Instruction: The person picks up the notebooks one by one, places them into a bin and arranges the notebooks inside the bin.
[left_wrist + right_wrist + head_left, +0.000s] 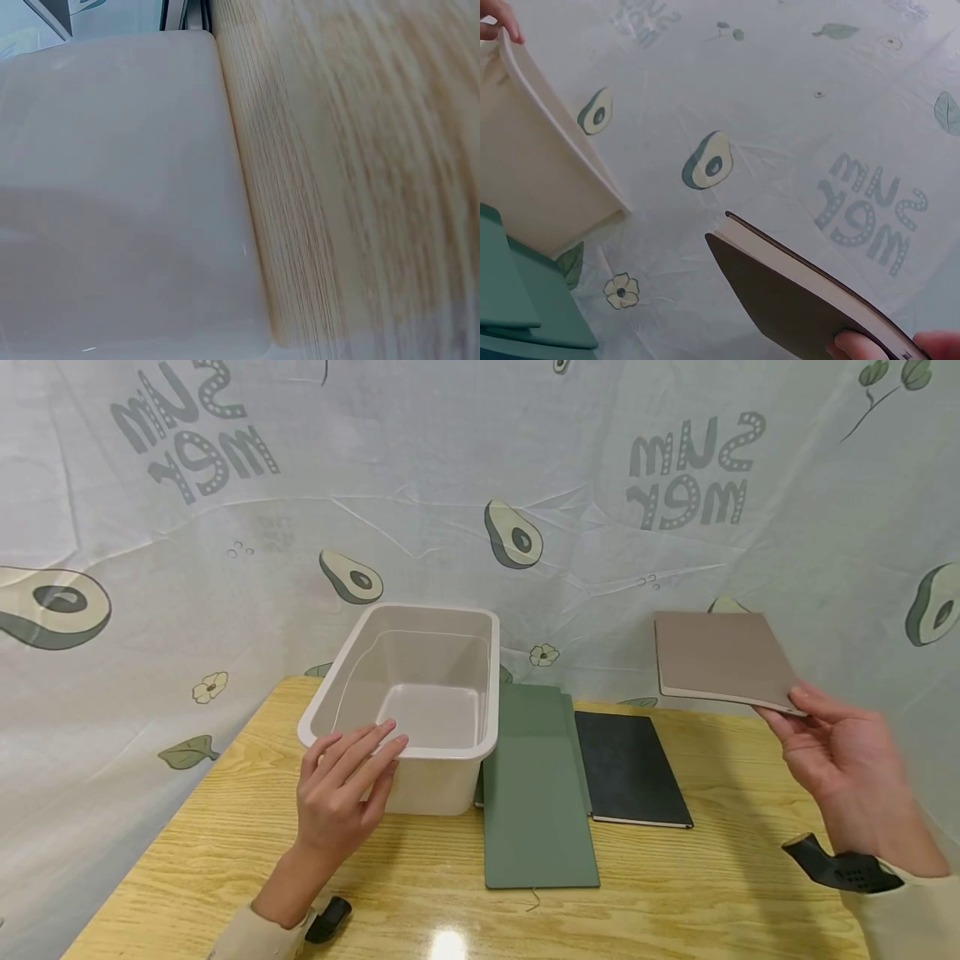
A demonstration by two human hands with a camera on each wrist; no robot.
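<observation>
My right hand (836, 752) pinches the near corner of a brown notebook (723, 658) and holds it in the air above the right side of the wooden table (420, 877). In the right wrist view the same brown notebook (802, 300) shows its dark cover and cream page edge, with a fingertip (855, 346) at its lower end. My left hand (345, 785) rests with straight fingers on the near rim of an empty beige plastic bin (420, 693). The left wrist view shows only the bin wall (120, 195) and the table (352, 172).
Two green notebooks (536, 785) lie stacked right of the bin, and a black notebook (628, 768) lies beside them. An avocado-print cloth (480, 485) hangs behind the table. In the right wrist view the bin (540, 172) and green notebooks (517, 300) sit at the left.
</observation>
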